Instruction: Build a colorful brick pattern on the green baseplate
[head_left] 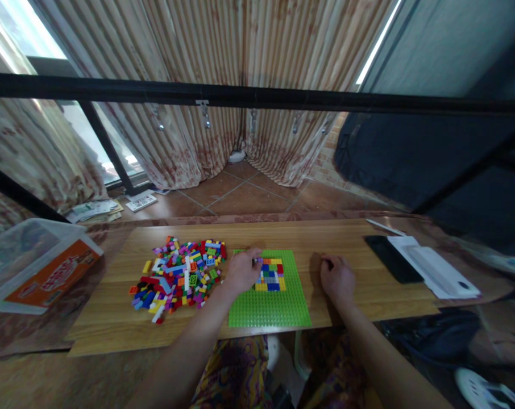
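Note:
My left hand [243, 271] reaches over the green baseplate [268, 312], its fingers closed in a pinch at the far left corner of the patch of bricks [273, 275]. A small purplish toy brick [256, 261] shows at the fingertips, partly hidden by them. The patch is made of yellow, red, blue, green and white bricks set side by side on the plate. To the right of the plate, my right hand [338, 278] rests on the table, fingers curled in with nothing visible in them. A heap of loose toy bricks [185, 275] lies left of my left hand.
The wooden table [125, 329] carries everything. At the left stands a clear plastic box [40, 267] with an orange label. On the right lie a black phone-like slab [393, 258], a white tray-like piece [436, 271] and a thin white stick [385, 227]. A black rail [283, 97] crosses beyond the table.

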`<state>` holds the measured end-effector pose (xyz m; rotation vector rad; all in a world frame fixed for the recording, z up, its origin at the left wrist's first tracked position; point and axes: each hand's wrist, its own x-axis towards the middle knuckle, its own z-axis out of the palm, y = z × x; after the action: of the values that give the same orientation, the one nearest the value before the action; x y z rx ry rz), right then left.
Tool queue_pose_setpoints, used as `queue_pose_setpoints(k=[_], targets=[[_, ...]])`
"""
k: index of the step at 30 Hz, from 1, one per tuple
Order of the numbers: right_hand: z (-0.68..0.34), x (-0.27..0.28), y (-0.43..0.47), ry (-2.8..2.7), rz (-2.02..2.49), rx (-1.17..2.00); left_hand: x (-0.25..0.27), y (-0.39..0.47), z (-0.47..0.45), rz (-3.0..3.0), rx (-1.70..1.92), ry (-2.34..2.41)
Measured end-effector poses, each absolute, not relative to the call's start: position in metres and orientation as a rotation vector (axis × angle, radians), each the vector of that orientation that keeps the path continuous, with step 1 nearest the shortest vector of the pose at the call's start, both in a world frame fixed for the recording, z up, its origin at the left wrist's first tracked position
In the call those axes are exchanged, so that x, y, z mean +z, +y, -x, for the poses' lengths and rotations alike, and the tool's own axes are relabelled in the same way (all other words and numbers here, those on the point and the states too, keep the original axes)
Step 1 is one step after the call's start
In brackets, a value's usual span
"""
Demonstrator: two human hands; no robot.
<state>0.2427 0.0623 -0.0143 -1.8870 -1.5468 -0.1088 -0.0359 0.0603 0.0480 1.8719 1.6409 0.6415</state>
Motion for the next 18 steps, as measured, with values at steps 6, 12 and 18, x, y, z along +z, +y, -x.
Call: queue_pose_setpoints(k=[6,12,18], targets=[[-0.244,-0.016,0.063,-1.557,1.867,-0.116,0.041,0.069,0.038,-1.792,0.719,1.638],[-0.245,-0.017,0.063,-1.544,1.846,-0.111,0.035,0.072,0.037,-1.733,0.784,1.637],[-0.244,-0.016,0.063,-1.546,1.860,-0.111,0.030,0.072,0.035,-1.690,0.823,1.631]])
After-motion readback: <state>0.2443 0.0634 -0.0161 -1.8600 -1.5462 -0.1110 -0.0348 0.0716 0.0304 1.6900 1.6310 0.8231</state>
